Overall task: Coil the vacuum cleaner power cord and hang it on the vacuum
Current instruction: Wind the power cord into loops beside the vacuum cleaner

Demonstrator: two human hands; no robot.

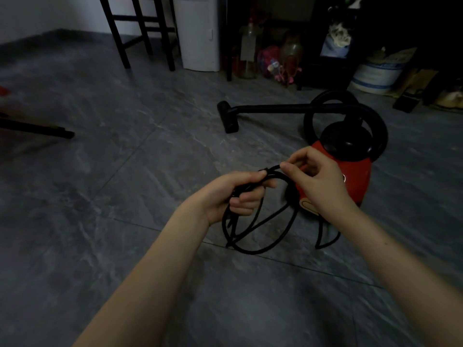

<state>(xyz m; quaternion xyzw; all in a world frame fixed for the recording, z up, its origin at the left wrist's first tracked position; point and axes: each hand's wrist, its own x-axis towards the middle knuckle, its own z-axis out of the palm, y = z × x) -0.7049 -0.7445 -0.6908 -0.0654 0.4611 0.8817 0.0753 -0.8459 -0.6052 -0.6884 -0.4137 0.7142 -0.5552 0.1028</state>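
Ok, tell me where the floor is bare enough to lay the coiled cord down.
Bare tiles stretch wide on the left, between the chair legs and the floor nozzle. More lie bare in front, below the left hand. It is crowded on the right around the vacuum and along the back wall's clutter.

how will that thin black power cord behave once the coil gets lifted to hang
Probably floppy: the thin black power cord sags in uneven loops below the left hand. Loops may slip apart, since only the left hand and right hand gather them. It looks light.
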